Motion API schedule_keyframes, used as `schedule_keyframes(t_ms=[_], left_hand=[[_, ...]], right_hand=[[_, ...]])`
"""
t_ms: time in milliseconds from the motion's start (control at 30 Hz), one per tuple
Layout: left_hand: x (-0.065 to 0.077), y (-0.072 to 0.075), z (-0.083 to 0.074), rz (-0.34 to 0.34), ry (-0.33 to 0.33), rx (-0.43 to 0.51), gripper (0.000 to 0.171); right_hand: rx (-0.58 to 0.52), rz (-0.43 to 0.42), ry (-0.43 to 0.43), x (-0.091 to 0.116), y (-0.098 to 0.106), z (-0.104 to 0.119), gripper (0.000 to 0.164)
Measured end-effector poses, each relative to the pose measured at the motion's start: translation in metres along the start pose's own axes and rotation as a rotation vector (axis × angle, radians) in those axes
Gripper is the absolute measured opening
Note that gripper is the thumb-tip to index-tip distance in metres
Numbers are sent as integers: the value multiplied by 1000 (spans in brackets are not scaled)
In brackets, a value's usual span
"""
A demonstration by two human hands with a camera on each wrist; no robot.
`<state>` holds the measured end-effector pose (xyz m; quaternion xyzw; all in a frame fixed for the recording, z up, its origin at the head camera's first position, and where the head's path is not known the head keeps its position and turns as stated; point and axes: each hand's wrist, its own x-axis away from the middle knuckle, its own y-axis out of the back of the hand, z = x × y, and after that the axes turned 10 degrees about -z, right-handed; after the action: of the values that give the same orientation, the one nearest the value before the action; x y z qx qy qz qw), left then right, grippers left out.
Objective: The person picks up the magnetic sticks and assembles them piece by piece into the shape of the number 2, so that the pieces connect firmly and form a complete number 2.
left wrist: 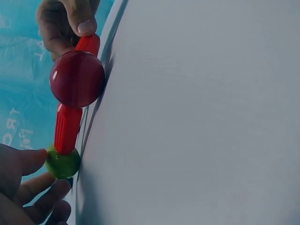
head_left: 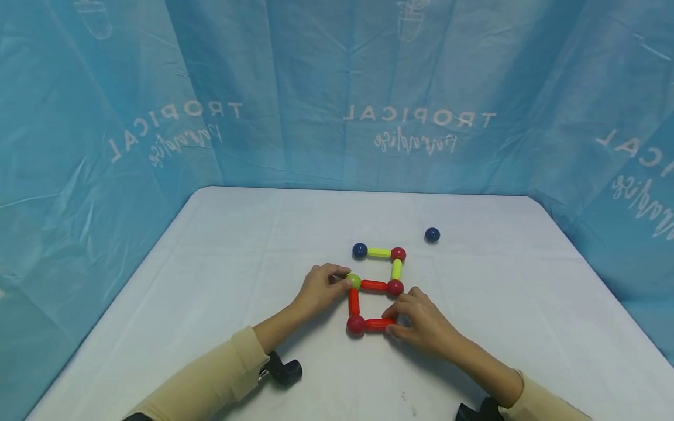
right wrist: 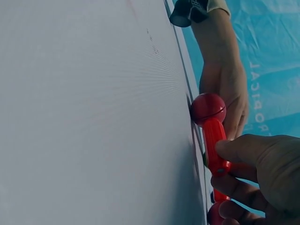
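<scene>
My left hand [head_left: 320, 290] pinches a green ball [head_left: 354, 281] between thumb and fingers. A red stick [head_left: 354, 304] joins that ball to a dark red ball [head_left: 356, 325] nearer me. From the near ball another red stick [head_left: 375, 325] runs right, and my right hand [head_left: 423, 323] grips its free end with thumb and fingertips, as the right wrist view also shows. A third red stick [head_left: 374, 285] links the green ball to a dark red ball [head_left: 395, 287]. Beyond it, yellow-green sticks [head_left: 396, 269] lead through a further dark red ball [head_left: 398, 254] to a dark blue ball [head_left: 360, 251].
A loose dark blue ball [head_left: 432, 235] lies behind the joined pieces, to the right. Everything rests on a white-covered table [head_left: 253, 234] with blue printed sheeting [head_left: 316, 158] around its back and sides. Black wrist mounts [head_left: 284, 371] hang near both sleeves.
</scene>
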<state>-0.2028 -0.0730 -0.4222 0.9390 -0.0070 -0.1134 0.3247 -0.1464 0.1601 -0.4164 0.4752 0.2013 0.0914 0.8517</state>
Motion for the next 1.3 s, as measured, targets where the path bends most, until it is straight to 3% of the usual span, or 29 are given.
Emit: schedule_keyframes(t_ms=[267,433,567,1300], left_hand=[[26,8,-8,-3,-7,48,28],[46,10,-13,54,-52,46,27],[57,9,-14,119,-43,44,29],[62,6,-12,147,9,66,27]], right_hand=[[13,-15,13,0,-1,-1,21],[16,-21,16,-1,-1,-1,22],[19,-29,17,-1,-1,-1,22],[20,-29,7,0,3,-2,26]])
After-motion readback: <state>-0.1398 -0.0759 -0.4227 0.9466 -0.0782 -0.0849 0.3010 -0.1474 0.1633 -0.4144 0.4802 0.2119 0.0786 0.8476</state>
